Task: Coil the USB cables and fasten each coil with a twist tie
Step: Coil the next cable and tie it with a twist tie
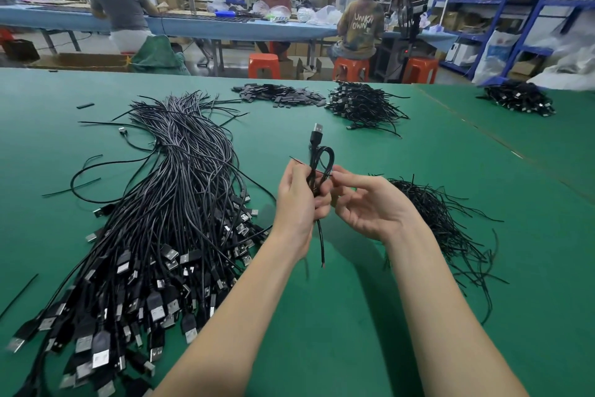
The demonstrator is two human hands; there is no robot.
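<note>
On the far left of the green table [370,316] the big heap of loose USB cables [154,235] fans toward the person, plugs nearest the body, well apart from what is being worked. Just right of it the left hand [297,203] is raised above the table, fingers curled round the coiled cable [317,168] and gripping it at the waist of the coil. The coil's long axis stands nearly upright, leaning slightly away: the USB plug [317,132] points up and away from the person, the loop end rises just above the fist, and the loose tail hangs down below it toward the table. A thin twist tie [297,160] crosses the coil roughly at right angles, one end sticking out to the left above the left hand. Touching the coil from the right, the right hand [367,206] is palm up, its fingertips [335,175] pinching the tie's other end, the remaining fingers loosely bent. The wrap will likely turn on this crossing: tie level, coil upright, the right hand nearer the free end. Further right lies the pile of spare twist ties [441,219], near the right forearm
</note>
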